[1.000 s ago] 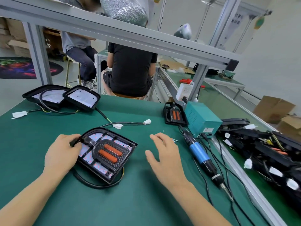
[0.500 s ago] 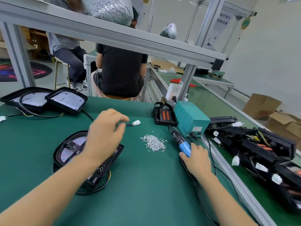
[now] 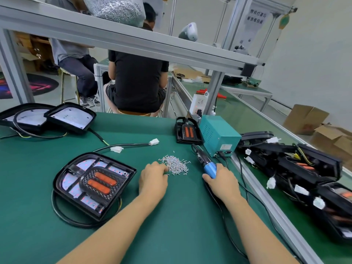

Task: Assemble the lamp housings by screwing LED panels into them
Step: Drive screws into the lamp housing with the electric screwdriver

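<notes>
Lying flat on the green mat (image 3: 171, 235), left of centre, the lamp housing (image 3: 91, 184) faces up with its LED panel (image 3: 86, 164) seated inside and 2 orange lenses (image 3: 102, 181) at the middle; its black cable (image 3: 76, 221) loops out beneath the near edge. Neither hand touches it. Just right of the housing, the left hand (image 3: 153, 180) rests on the mat with fingers curled down at the near edge of the screw pile (image 3: 174, 164); whether a screw is pinched cannot be told. The right hand (image 3: 222, 182) is clamped round the blue grip of the electric screwdriver (image 3: 204, 160), which lies on the mat with its black body pointing away toward the teal power box (image 3: 219, 137). A smaller housing (image 3: 187, 133) stands beside that box. 2 white connectors (image 3: 154, 141) lie behind the pile. 2 further housings (image 3: 70, 117) sit at the far left, panel backs up. Black lamp units (image 3: 304, 172) are heaped right of the rail. 2 seated persons (image 3: 137, 79) are beyond the bench.
</notes>
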`<state>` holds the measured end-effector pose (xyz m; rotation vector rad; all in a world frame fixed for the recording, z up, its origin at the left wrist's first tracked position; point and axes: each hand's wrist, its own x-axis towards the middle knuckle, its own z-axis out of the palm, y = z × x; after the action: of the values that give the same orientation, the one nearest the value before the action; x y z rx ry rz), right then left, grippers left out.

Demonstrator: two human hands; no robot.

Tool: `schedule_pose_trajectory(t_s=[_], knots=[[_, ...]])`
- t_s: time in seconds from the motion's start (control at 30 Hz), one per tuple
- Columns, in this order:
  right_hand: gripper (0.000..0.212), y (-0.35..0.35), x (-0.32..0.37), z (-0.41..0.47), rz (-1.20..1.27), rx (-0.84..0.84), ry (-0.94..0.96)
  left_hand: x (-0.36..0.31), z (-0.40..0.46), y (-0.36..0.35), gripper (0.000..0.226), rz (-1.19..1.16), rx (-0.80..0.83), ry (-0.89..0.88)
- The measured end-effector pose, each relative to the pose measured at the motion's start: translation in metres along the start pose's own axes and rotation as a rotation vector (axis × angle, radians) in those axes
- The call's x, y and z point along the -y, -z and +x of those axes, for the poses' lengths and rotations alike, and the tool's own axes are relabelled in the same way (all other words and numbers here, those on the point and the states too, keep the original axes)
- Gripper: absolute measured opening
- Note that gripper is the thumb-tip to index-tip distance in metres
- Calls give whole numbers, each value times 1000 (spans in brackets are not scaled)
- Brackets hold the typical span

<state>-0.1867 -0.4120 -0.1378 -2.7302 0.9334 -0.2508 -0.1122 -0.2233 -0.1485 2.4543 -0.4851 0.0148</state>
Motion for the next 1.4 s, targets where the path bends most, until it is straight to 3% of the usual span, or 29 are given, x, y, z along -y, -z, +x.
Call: schedule_pose_trajectory(t_s=[0.17,0.63,0.8,0.97,1.23,1.4], knots=[[43,-2,-2,2,36,-23,-6,-4,5,2,13,112,-6,-9],[42,-9,-5,3,24,-79,12,-9,5,0,22,174,-30,-89],[36,-6,-6,8,22,-16,-21,-13,-10,5,14,-76,-43,-109],[33,17,-1,26,12,261,-90,-29,-18,44,15,-427,-50,-179],[21,84,26,28,892,300,-213,-9,-16,116,16,-987,-35,-52],[23,128,72,7,1539,318,-43,8,-25,127,20,-1076,-55,11]])
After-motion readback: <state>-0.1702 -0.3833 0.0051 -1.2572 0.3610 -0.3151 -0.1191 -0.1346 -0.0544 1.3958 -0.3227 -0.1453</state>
